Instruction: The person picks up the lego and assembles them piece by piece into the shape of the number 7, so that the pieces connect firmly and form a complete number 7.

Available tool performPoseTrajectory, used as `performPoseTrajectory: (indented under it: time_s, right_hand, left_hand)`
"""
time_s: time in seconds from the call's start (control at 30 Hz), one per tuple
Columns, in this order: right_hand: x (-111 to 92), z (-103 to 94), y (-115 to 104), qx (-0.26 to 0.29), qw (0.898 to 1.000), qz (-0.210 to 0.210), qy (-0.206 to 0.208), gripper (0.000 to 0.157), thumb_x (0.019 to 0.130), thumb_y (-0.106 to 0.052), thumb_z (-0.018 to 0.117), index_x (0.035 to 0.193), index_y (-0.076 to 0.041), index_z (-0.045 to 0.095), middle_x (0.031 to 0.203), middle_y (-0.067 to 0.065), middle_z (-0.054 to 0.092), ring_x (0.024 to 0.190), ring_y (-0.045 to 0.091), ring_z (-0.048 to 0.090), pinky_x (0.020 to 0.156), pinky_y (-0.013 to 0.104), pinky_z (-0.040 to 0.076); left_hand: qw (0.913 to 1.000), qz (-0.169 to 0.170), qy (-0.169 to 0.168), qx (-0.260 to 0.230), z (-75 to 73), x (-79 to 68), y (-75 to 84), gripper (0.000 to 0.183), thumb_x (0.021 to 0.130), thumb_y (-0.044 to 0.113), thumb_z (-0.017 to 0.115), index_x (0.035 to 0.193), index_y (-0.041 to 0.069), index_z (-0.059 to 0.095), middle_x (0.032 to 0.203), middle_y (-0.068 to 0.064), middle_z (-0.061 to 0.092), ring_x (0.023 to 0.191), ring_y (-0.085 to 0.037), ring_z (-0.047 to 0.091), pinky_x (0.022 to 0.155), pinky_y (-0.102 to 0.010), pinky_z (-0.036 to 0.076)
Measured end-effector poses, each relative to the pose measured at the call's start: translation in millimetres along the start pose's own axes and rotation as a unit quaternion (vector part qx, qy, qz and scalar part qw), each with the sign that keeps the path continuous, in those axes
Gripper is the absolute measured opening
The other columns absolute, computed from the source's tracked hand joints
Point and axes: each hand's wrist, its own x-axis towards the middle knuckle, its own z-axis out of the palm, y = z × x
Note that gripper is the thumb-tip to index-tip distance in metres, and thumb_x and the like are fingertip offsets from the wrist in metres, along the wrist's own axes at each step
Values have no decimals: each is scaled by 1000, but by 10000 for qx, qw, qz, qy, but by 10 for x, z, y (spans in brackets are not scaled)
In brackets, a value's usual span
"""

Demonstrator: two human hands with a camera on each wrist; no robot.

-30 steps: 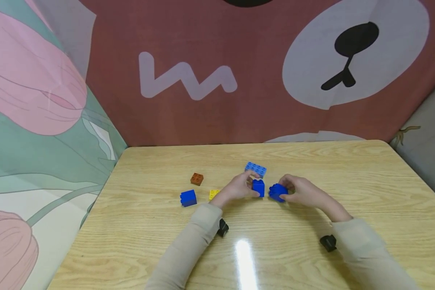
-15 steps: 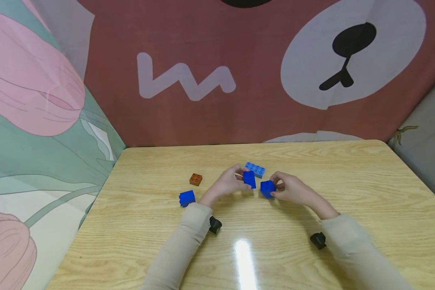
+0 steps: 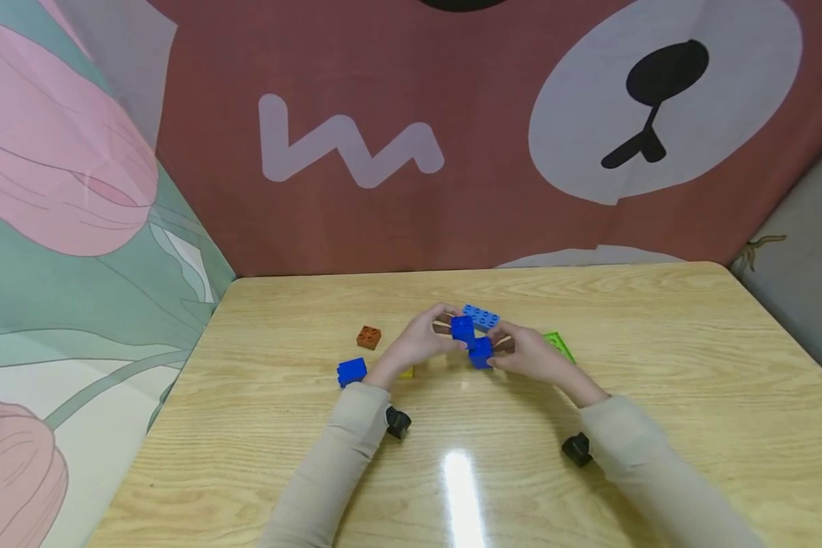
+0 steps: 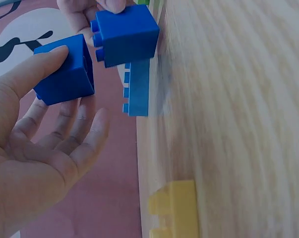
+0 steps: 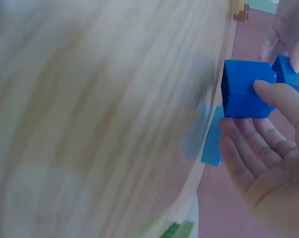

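My left hand (image 3: pixel 421 337) pinches a dark blue toy building brick (image 3: pixel 462 329) between thumb and fingers, above the table. Just right of it and slightly lower, my right hand (image 3: pixel 533 356) grips a second dark blue brick (image 3: pixel 480 355). In the left wrist view, the left brick (image 4: pixel 65 72) turns its hollow underside toward the studs of the right brick (image 4: pixel 129 35), a small gap showing between them. Seen from the right wrist, the right hand's brick (image 5: pixel 246 89) overlaps a corner of the other one (image 5: pixel 291 75).
Behind the hands lies a light blue brick (image 3: pixel 482 316) with several studs. On the left are a brown brick (image 3: pixel 368 337) and another dark blue brick (image 3: pixel 352 372). A yellow brick (image 3: pixel 407 374) is mostly hidden by the left wrist, and a green piece (image 3: pixel 559 346) lies beyond the right wrist.
Both hands have moved left and the two blue bricks have come closer together, the left one lifting above the right one. The green piece has come into sight.
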Motion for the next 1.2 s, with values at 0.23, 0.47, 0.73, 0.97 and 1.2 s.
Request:
performPoseTrajectory:
  time_s: [0.23, 0.47, 0.73, 0.97, 1.2]
  right_hand:
    - [62, 85, -64, 14, 10000, -1, -59, 38, 85, -6, 69, 117, 7, 53, 116, 26, 60, 108, 39, 63, 86, 39, 57]
    - [102, 137, -127, 26, 9998, 75, -188, 34, 85, -8, 69, 113, 5, 54, 110, 21, 63, 107, 36, 63, 86, 39, 56]
    - [123, 169, -153, 35, 9998, 112, -145, 32, 85, -7, 68, 111, 3, 53, 108, 19, 62, 107, 35, 63, 84, 38, 57]
    - [115, 168, -169, 268, 9996, 52, 48, 44, 87, -12, 68, 123, 6, 50, 120, 25, 60, 111, 39, 60, 90, 42, 55]
    - [70, 133, -188, 406, 9976, -205, 516, 46, 88, -15, 68, 126, 4, 51, 121, 25, 61, 112, 39, 60, 90, 45, 54]
  left_hand:
    - [9999, 48, -53, 81, 21, 3, -18, 44, 85, 12, 72, 125, 14, 55, 128, -11, 57, 119, -29, 57, 93, -40, 53]
    - [9998, 91, -175, 86, 24, -12, -31, 41, 86, 10, 71, 124, 15, 56, 126, -13, 58, 118, -30, 57, 90, -39, 54]
    - [9994, 137, -291, 122, -3, -30, -45, 42, 87, 9, 69, 126, 16, 56, 128, -11, 56, 119, -30, 56, 88, -37, 55]
    - [9991, 223, -262, 250, 10, -25, -42, 44, 87, 6, 69, 128, 15, 56, 130, -12, 56, 120, -31, 56, 91, -38, 54]
    - [9985, 339, -221, 363, 27, -14, -40, 44, 87, 3, 68, 128, 13, 55, 132, -12, 55, 122, -29, 54, 95, -38, 53]
